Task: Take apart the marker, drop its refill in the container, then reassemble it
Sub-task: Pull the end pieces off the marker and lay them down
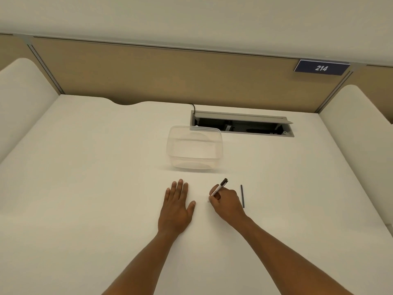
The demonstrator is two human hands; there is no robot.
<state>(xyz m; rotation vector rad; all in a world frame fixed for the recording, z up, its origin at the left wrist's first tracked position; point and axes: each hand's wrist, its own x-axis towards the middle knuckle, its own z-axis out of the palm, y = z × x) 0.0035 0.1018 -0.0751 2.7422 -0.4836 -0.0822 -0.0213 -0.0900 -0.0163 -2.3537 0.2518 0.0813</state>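
My right hand [226,202] grips a white marker [219,188] with a black cap end that points up and away from me. Its lower end is hidden under my fingers, close to the white table [85,188]. A thin dark refill stick [242,196] lies on the table just right of that hand, apart from it. My left hand [176,206] lies flat on the table with straight fingers and holds nothing. A clear plastic container [194,150] stands open beyond both hands and looks empty.
An open cable hatch [242,125] with a grey flap sits in the table behind the container. A tan partition [170,75] with a blue sign reading 214 [321,68] closes the back. White side panels [21,99] flank the desk.
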